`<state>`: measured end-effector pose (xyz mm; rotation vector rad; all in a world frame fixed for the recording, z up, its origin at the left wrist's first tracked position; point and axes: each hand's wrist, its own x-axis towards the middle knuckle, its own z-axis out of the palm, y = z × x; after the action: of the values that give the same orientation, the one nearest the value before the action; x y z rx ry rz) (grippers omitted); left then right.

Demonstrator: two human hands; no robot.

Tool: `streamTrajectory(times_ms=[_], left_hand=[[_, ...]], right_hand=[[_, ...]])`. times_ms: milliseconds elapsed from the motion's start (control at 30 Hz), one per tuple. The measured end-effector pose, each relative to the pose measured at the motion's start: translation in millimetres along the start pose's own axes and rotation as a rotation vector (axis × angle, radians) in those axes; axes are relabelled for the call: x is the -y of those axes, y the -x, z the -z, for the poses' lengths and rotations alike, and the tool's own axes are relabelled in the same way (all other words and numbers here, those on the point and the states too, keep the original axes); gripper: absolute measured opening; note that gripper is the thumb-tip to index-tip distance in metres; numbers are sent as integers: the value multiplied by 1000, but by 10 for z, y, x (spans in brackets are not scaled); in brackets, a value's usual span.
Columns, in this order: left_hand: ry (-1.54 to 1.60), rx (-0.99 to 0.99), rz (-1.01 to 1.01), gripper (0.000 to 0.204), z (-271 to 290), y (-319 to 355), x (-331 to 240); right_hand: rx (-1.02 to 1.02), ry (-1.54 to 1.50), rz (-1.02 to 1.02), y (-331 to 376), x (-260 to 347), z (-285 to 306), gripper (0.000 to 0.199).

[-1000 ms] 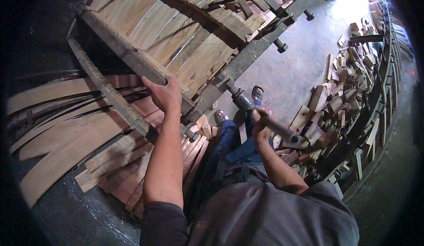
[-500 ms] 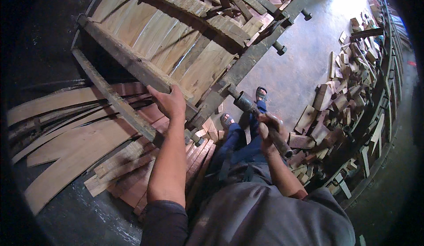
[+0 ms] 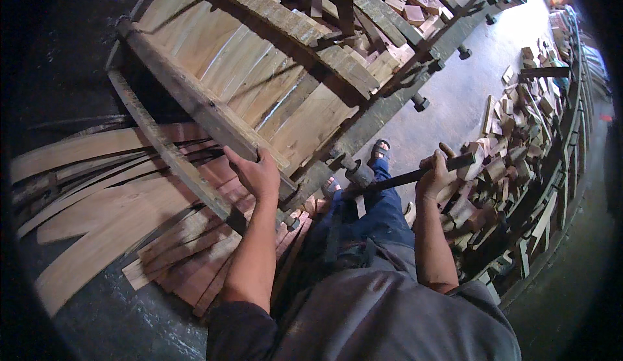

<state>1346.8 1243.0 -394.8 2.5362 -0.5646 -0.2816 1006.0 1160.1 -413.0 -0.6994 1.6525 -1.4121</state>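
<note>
My left hand (image 3: 258,174) is closed round the near end of a long wooden bar (image 3: 195,101), its thumb on the near side. Beside the bar lies a panel of pale wooden strips (image 3: 246,69), edge to edge, inside a heavy clamp frame (image 3: 383,111) with bolts along its side. In my right hand (image 3: 433,174) is the dark handle of what looks like a socket wrench (image 3: 402,179), fingers wrapped round it. The wrench's thick round head (image 3: 359,173) sits at the end of a clamp bolt (image 3: 341,160) near the frame's corner. Whether it is fully seated, I cannot tell.
Curved boards (image 3: 117,231) and a stack of reddish wood strips (image 3: 195,257) lie at the left. Wood offcuts (image 3: 493,186) are heaped at the right beside a metal rail (image 3: 574,114). My feet stand on the concrete floor (image 3: 448,88) close to the frame.
My right hand has moved up and right, swinging the wrench handle from pointing down right to pointing slightly up right. My left hand stays on the bar.
</note>
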Motion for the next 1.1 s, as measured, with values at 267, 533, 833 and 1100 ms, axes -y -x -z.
streamTrajectory(times_ms=[267, 533, 833, 1100], left_hand=[[-64, -25, -3, 84, -20, 25, -78], [-128, -70, -11, 84, -69, 5, 137], [-56, -17, 78, 86, 44, 45, -141], [-39, -40, -8, 80, -86, 10, 79]], right_hand=[[-80, 109, -348, -792, -870, -12, 24], [-24, 262, -626, -1042, -1565, -129, 12], [86, -71, -1033, -182, -1281, 276, 10], [136, -24, -435, -343, 152, 456, 10]])
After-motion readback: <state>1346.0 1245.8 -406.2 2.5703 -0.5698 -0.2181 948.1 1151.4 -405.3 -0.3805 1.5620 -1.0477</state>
